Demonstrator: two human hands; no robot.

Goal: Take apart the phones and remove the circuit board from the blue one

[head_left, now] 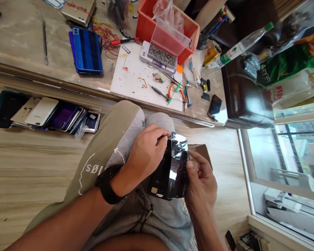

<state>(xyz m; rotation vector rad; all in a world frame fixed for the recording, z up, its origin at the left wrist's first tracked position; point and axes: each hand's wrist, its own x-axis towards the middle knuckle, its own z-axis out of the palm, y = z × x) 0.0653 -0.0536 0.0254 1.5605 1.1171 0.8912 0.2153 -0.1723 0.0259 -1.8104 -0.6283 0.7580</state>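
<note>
Over my lap I hold a black phone (161, 179) with its glossy back cover (177, 164) lifted partly away from the body. My left hand (146, 153), with a black watch on the wrist, is closed in a pinch at the phone's upper edge, fingertips pressed into the gap. My right hand (201, 181) grips the lifted cover from the right side, thumb on its glossy face. Both hands sit just above my grey shorts.
A low table (21, 38) ahead carries a white work mat (136, 80) with tweezers and small tools, an orange bin (149, 28), a blue phone (87, 50) and a water bottle (240, 45). Several phones (52, 115) lie in a row under its edge. A window (290, 164) is at right.
</note>
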